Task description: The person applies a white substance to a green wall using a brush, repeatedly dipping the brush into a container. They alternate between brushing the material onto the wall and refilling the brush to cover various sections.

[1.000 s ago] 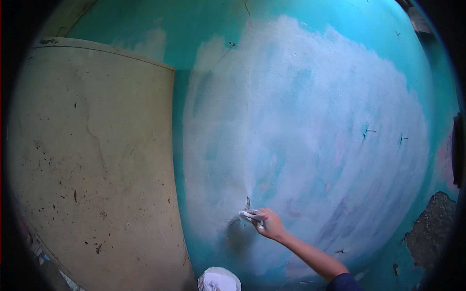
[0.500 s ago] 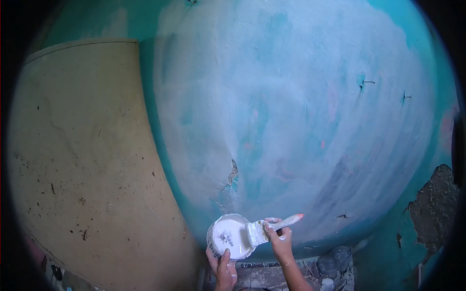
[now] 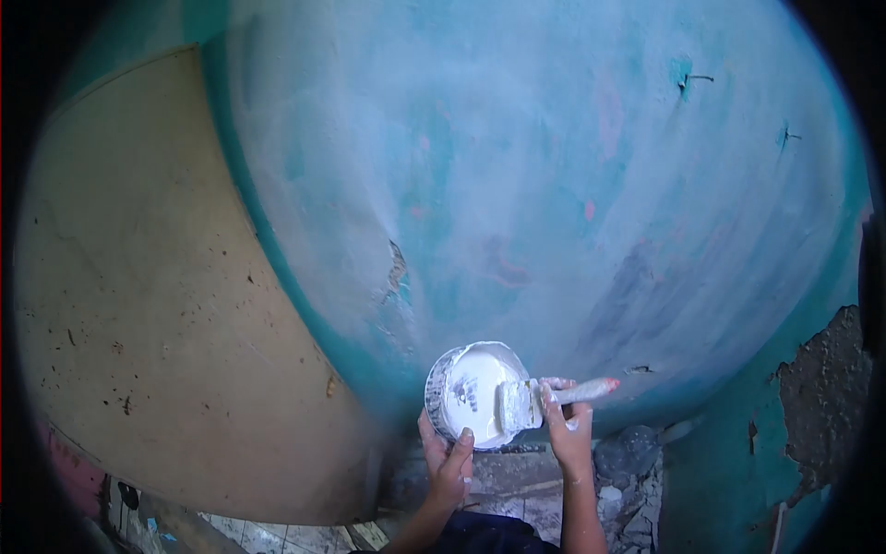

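My left hand (image 3: 448,459) grips a round tub (image 3: 435,388) from below and the side, its thumb at the near rim. White paint (image 3: 482,379) lies in the tub, with a dark patch showing in the middle. My right hand (image 3: 569,432) is closed around a wide paintbrush (image 3: 522,406) near the base of its handle. The bristle end, thick with white paint, is over the tub's right rim; the pale handle with a reddish tip points right. White smears mark both hands. Behind the tub stands a turquoise wall (image 3: 517,222) streaked with whitish paint.
A stained beige panel (image 3: 175,277) leans or stands on the left. Two nails (image 3: 701,78) stick out of the wall at upper right. Bare rough plaster (image 3: 826,397) shows at far right. A grey rounded bundle (image 3: 628,454) and rubble (image 3: 637,517) lie on the floor below.
The view has tilted down and shifted, so the wall appears higher and the floor shows more. Both hands, tub and brush appear farther up and right; the brush stays at the tub's right rim.
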### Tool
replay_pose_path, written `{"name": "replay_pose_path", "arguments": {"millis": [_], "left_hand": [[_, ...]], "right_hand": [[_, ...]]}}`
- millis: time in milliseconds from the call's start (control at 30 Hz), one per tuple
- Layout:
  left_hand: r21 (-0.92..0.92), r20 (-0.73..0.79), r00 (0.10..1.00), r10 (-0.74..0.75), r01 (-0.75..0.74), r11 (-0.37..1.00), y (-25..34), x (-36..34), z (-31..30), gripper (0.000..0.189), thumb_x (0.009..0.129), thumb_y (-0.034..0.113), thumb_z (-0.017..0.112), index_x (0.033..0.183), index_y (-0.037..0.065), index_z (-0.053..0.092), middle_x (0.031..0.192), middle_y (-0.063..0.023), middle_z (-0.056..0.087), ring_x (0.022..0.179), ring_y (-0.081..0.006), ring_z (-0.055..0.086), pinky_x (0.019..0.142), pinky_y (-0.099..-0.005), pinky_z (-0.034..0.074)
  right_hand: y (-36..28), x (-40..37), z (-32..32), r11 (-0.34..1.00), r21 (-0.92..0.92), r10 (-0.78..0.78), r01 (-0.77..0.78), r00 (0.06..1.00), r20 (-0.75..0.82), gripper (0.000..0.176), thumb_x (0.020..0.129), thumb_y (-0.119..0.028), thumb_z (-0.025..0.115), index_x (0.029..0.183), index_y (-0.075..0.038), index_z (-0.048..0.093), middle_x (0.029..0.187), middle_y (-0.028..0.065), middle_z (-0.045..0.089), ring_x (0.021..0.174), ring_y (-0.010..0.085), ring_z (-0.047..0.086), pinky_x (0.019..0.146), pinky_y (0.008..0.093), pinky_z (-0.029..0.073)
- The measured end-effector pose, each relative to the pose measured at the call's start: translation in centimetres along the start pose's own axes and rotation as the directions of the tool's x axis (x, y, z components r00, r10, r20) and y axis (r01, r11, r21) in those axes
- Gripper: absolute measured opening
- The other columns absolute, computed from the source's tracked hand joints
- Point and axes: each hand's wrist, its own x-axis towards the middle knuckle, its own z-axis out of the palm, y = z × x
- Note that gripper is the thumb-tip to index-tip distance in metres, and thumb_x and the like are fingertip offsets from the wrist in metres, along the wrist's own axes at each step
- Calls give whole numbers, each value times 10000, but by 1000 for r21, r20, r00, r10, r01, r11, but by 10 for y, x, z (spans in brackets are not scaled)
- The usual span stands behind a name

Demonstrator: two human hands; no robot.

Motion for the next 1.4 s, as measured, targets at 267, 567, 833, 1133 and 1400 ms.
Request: {"name": "replay_pose_path", "arguments": {"millis": [267, 567, 833, 1133, 1400], "left_hand": [[128, -4, 1000, 3, -3, 992, -31, -29, 38, 760, 886, 74, 661, 1489, -16, 208, 1415, -159, 399, 1327, -236, 395, 1129, -399, 298], [248, -102, 995, 16, 10, 969, -61, -56, 53, 802, 875, 143, 705, 1482, -29, 210, 1381, -176, 424, 1274, -244, 444, 1100, -402, 342], [433, -77, 997, 24, 11, 901, -80, -75, 66, 816, 869, 169, 721, 1475, -41, 217, 1349, -178, 442, 1258, -245, 459, 1084, -400, 361], [535, -61, 996, 59, -17, 845, -84, -83, 78, 787, 860, 128, 731, 1459, -42, 250, 1328, -170, 455, 1227, -239, 487, 1064, -388, 388], [531, -56, 996, 71, -31, 847, -87, -83, 79, 769, 859, 87, 724, 1456, -31, 255, 1316, -165, 466, 1222, -236, 496, 1054, -388, 402]], "right_hand": [[-28, 12, -45, 893, -421, -180, 159, 984, -9, 170, 914, -108, 658, 988, 45, 661, 861, 144, 688, 799, 171, 646, 722, 341, 497], [-28, 15, -111, 916, -384, -165, 117, 982, -93, 157, 920, -62, 641, 1011, 65, 635, 993, 136, 663, 942, 169, 606, 860, 322, 464], [-31, 37, -138, 681, -707, -85, 191, 980, 182, 253, 863, -129, 690, 997, 72, 615, 789, 185, 662, 699, 289, 650, 656, 388, 493], [-29, 48, -145, 650, -714, 65, 261, 917, 394, 254, 860, -150, 669, 1032, 31, 620, 790, 217, 649, 698, 356, 636, 656, 439, 477], [-21, 49, -149, 767, -602, 7, 224, 935, 356, 261, 870, -140, 657, 1055, 39, 613, 787, 227, 649, 699, 358, 641, 666, 424, 482]]}}
